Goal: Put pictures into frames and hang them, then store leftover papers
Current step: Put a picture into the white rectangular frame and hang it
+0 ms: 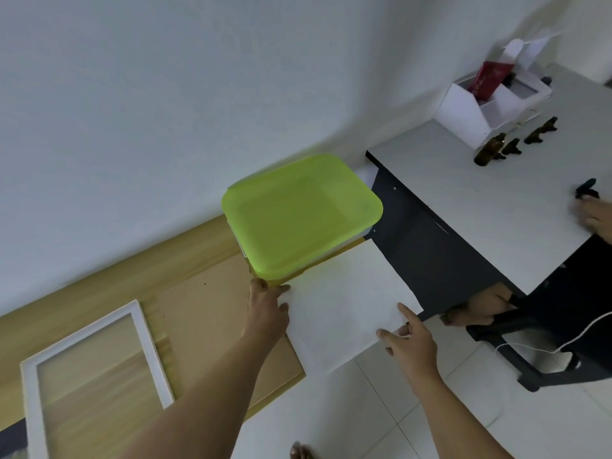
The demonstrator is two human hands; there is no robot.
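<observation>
A white sheet of paper point(344, 303) lies partly on the wooden table and juts out past its right edge. My left hand point(268, 303) grips the sheet's left edge, close to the corner of a plastic box with a lime-green lid point(298, 213). My right hand point(410, 339) holds the sheet's near right corner, index finger stretched out on top. A white picture frame point(31, 376) with a clear pane lies flat at the table's near left. A brown backing board point(205, 313) lies on the table under my left forearm.
The wooden table point(185, 240) stands against a white wall. To the right stands a grey desk point(496, 200) with a white organiser box point(490, 104) and brown glass bottles point(490, 150). Another person's hand point(596, 217) rests on the desk, and their foot point(477, 309) shows below it.
</observation>
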